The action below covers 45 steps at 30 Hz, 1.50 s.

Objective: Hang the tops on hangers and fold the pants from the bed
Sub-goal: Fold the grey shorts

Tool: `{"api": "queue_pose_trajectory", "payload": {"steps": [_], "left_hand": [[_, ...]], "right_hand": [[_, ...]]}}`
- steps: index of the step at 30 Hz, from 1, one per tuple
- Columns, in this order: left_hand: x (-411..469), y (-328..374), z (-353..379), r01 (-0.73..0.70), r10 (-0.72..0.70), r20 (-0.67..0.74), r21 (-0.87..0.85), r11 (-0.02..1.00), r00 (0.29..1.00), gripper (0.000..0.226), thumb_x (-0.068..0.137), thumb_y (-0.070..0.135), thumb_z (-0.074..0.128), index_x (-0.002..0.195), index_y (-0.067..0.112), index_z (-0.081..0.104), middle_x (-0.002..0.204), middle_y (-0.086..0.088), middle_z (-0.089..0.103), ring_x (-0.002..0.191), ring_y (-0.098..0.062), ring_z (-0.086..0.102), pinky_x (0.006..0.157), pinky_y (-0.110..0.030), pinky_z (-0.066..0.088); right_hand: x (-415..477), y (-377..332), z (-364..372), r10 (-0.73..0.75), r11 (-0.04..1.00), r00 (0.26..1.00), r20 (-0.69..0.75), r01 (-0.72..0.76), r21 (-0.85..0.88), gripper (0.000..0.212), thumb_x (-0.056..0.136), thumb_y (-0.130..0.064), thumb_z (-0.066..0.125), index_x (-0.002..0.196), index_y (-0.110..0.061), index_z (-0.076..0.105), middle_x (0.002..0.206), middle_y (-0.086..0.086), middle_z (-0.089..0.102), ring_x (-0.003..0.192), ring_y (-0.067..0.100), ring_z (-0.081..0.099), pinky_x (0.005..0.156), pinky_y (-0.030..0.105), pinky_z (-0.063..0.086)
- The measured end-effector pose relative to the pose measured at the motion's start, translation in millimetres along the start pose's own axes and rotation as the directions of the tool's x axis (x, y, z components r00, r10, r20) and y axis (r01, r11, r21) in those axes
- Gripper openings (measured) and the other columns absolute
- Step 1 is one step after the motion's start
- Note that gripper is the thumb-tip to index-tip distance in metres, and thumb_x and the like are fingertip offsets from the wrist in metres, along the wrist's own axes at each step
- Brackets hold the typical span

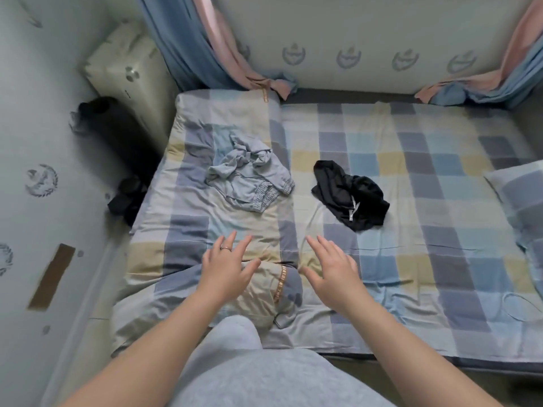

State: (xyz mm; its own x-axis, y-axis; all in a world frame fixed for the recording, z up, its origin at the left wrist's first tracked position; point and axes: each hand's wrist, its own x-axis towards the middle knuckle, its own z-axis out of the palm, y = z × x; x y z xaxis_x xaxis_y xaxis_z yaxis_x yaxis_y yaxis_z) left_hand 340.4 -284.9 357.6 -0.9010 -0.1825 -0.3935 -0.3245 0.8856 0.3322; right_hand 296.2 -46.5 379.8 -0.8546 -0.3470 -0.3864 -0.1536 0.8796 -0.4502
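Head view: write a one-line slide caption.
Open left hand and right hand above the checked bed; a light-blue garment and a black garment lie crumpled.

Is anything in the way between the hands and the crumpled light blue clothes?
Nothing visible. Only flat checked bedding lies between the left hand, right hand and the crumpled light blue garment.

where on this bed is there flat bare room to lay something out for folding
Widest bare stretch: checked sheet between the crumpled black drawstring garment, the checked pillow at right and the near edge. Another strip lies behind the black garment, along the far edge. Crowded left: crumpled light blue garment on the folded checked quilt.
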Motion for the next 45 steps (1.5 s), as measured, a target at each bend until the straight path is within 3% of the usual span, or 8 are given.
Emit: {"api": "queue_pose_trajectory", "payload": {"steps": [3, 13, 25, 30, 34, 38, 42, 45], "left_hand": [[28, 6, -2, 0.014, -0.014, 0.014, -0.031, 0.999, 1.0, 0.063, 0.099, 0.061, 0.04, 0.156, 0.041, 0.023, 0.168, 0.001, 0.01, 0.154, -0.023, 0.003, 0.121, -0.049, 0.01], [210, -52, 26, -0.001, 0.001, 0.015, -0.002, 1.0, 1.0, 0.065, 0.097, 0.061, 0.043, 0.155, 0.044, 0.022, 0.168, 0.003, 0.013, 0.153, -0.022, 0.006, 0.12, -0.046, 0.012], [435, -192, 82, 0.222, -0.19, 0.227, -0.124, 0.967, 0.955, 0.08, 0.093, 0.056, 0.056, 0.158, 0.037, 0.012, 0.169, -0.003, 0.006, 0.153, -0.029, 0.006, 0.12, -0.051, 0.014], [555, -242, 110, 0.31, -0.305, 0.059, -0.248, 0.918, 0.951, 0.098, 0.085, 0.042, 0.074, 0.157, 0.025, 0.01, 0.16, -0.012, 0.016, 0.138, -0.041, 0.034, 0.112, -0.051, 0.033], [622, -277, 142, 0.383, -0.38, 0.085, -0.37, 0.846, 0.921, 0.109, 0.073, 0.044, 0.084, 0.153, 0.025, 0.013, 0.145, -0.007, 0.026, 0.13, -0.036, 0.045, 0.105, -0.051, 0.038], [647, -289, 160, 0.407, -0.415, 0.078, -0.419, 0.811, 0.906, 0.11, 0.066, 0.041, 0.09, 0.147, 0.027, 0.017, 0.138, -0.005, 0.029, 0.127, -0.035, 0.048, 0.106, -0.051, 0.036], [653, -294, 151, 0.385, -0.368, 0.132, -0.476, 0.791, 0.92, 0.112, 0.061, 0.04, 0.093, 0.143, 0.03, 0.018, 0.13, -0.004, 0.03, 0.12, -0.034, 0.052, 0.108, -0.052, 0.039], [651, -296, 146, 0.354, -0.345, 0.125, -0.555, 0.752, 0.93, 0.103, 0.063, 0.032, 0.093, 0.143, 0.028, 0.027, 0.128, -0.006, 0.033, 0.118, -0.032, 0.053, 0.109, -0.049, 0.04]], "right_hand": [[34, -4, -10, -0.026, 0.998, 0.998, 0.053, 0.029, -0.054, 0.066, 0.102, -0.049, 0.044, 0.159, -0.037, 0.013, 0.168, -0.007, 0.01, 0.154, 0.017, 0.008, 0.121, 0.047, 0.01], [209, -8, 10, -0.066, 0.991, 0.998, -0.015, 0.064, -0.116, 0.066, 0.102, -0.048, 0.042, 0.159, -0.037, 0.009, 0.168, -0.007, 0.006, 0.154, 0.019, 0.005, 0.122, 0.048, 0.008], [457, -60, 120, 0.034, 0.992, 0.97, 0.241, -0.003, -0.126, 0.067, 0.099, -0.045, 0.05, 0.157, -0.038, 0.018, 0.166, -0.008, 0.017, 0.152, 0.017, 0.015, 0.119, 0.045, 0.02], [583, -76, 176, -0.033, 0.976, 0.959, 0.282, 0.092, -0.197, 0.077, 0.096, -0.035, 0.058, 0.159, -0.034, 0.014, 0.167, -0.004, 0.012, 0.152, 0.022, 0.013, 0.119, 0.049, 0.023], [675, -82, 221, -0.103, 0.938, 0.974, 0.203, 0.163, -0.305, 0.085, 0.091, -0.023, 0.06, 0.159, -0.037, 0.01, 0.168, 0.005, 0.002, 0.152, 0.031, 0.008, 0.114, 0.052, 0.027], [729, -92, 251, -0.125, 0.943, 0.987, 0.1, 0.149, -0.299, 0.089, 0.084, -0.02, 0.059, 0.158, -0.04, 0.014, 0.161, 0.009, 0.016, 0.129, 0.043, 0.04, 0.099, 0.055, 0.044], [759, -108, 250, -0.125, 0.932, 0.992, 0.029, 0.128, -0.339, 0.086, 0.087, -0.022, 0.054, 0.156, -0.044, 0.008, 0.131, 0.014, 0.041, 0.103, 0.041, 0.053, 0.086, 0.054, 0.049], [777, -121, 238, -0.102, 0.919, 0.992, 0.075, 0.122, -0.375, 0.05, 0.09, -0.023, 0.051, 0.139, -0.029, 0.043, 0.123, 0.016, 0.051, 0.109, 0.041, 0.056, 0.087, 0.049, 0.048]]}}
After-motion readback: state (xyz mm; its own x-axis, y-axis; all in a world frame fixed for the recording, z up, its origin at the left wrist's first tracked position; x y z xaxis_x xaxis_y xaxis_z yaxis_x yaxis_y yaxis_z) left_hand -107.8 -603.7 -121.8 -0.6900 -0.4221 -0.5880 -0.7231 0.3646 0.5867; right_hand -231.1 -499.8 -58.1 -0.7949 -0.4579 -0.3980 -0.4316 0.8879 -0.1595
